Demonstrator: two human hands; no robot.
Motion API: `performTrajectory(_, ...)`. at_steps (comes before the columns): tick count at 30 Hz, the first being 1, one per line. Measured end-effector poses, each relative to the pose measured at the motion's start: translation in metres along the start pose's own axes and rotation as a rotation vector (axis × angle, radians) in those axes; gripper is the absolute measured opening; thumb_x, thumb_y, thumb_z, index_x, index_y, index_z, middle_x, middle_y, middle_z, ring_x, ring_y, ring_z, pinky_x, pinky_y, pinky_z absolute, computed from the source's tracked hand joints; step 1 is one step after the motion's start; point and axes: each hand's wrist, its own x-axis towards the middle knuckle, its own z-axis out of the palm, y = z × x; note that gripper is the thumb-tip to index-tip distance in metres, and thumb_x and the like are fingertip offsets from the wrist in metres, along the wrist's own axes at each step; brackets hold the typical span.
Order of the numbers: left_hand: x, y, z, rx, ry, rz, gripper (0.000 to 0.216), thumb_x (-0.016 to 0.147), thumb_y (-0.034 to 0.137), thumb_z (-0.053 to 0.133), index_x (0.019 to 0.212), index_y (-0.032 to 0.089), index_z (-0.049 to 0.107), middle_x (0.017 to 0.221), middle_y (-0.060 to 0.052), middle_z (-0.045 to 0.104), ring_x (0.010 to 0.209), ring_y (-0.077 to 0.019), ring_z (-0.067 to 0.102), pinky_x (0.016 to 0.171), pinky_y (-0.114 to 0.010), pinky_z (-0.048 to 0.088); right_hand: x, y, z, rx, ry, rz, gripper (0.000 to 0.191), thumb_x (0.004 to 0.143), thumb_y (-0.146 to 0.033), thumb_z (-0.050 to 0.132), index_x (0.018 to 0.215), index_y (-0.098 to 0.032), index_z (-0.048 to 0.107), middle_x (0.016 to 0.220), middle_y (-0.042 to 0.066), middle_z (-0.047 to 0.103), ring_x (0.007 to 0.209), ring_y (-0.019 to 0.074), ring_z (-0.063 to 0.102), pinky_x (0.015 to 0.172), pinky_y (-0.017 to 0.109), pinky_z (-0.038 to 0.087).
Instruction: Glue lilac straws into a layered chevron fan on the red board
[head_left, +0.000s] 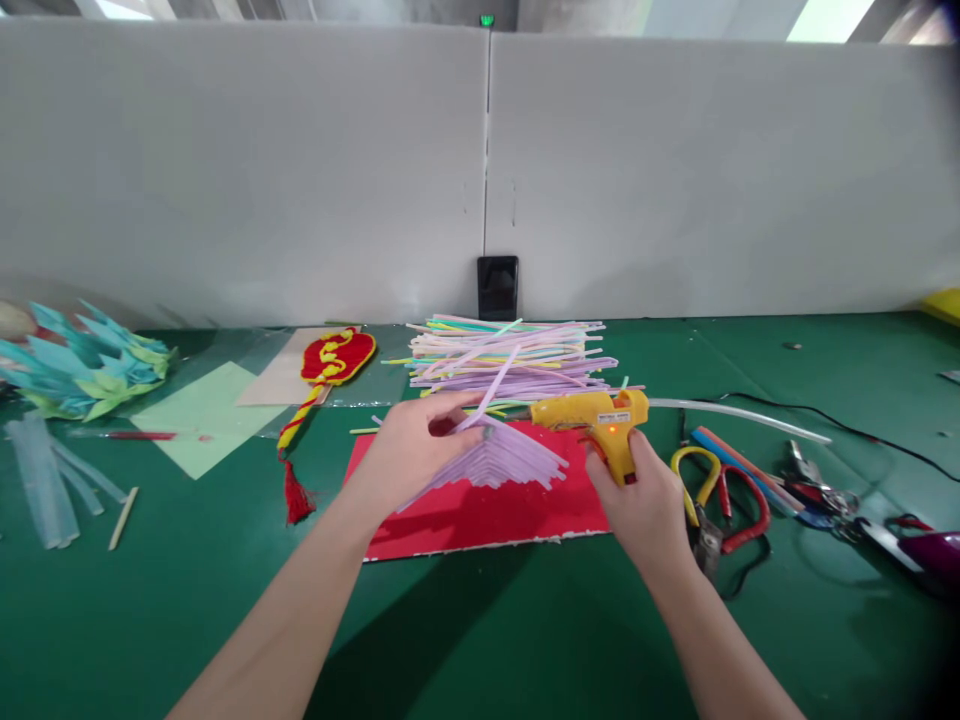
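My right hand [643,495] is wrapped round the grip of a yellow hot glue gun [577,410], whose small light glows orange. A long clear glue stick [742,415] sticks out of its back end. The nozzle points left at a V-shaped panel of lilac strips [506,460], laid side by side, that my left hand [420,440] grips at its upper left. One strip stands up at a slant above the panel. Whether the nozzle touches the panel I cannot tell. Beneath lies a red board [450,528] with a frayed white front edge.
Behind the board lies a pile of pastel pipe cleaners [510,355], with a black phone [498,287] propped against the white partition. Pliers [709,500] and cords lie at right. A red tasselled fan ornament [337,357], green paper [206,415] and a teal paper-leaf piece [90,360] lie left.
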Motion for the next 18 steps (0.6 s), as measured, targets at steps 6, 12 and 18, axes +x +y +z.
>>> performTrajectory(6,-0.001,0.002,-0.001,-0.008,-0.003,0.000,0.038,0.075,0.031,0.064,0.114,0.027,0.065,0.093,-0.001,0.069,0.079,-0.0175,0.062,0.077,-0.030,0.049,-0.002,0.004,0.001,0.032,-0.035,0.013,0.018,0.079,-0.039,0.048,0.074,-0.022,0.047,0.057,-0.001,0.050,0.047,0.0130,0.042,0.046,0.025,0.037)
performTrajectory(12,0.005,-0.006,0.000,-0.026,-0.035,-0.026,0.038,0.075,0.032,0.064,0.113,0.026,0.065,0.102,-0.003,0.069,0.089,-0.0210,0.062,0.083,-0.034,0.048,0.000,0.001,0.001,-0.012,0.003,0.024,0.018,0.077,-0.039,0.050,0.072,-0.021,0.047,0.053,-0.002,0.047,0.043,0.0116,0.038,0.043,0.025,0.034)
performTrajectory(18,0.015,-0.034,0.024,-0.158,-0.187,-0.169,0.043,0.073,0.033,0.065,0.112,0.018,0.064,0.096,-0.007,0.070,0.086,-0.0221,0.063,0.075,-0.033,0.048,0.002,-0.002,0.000,-0.033,0.051,0.080,0.024,0.077,-0.044,0.051,0.069,-0.023,0.042,0.052,-0.004,0.043,0.044,0.0114,0.038,0.043,0.025,0.032)
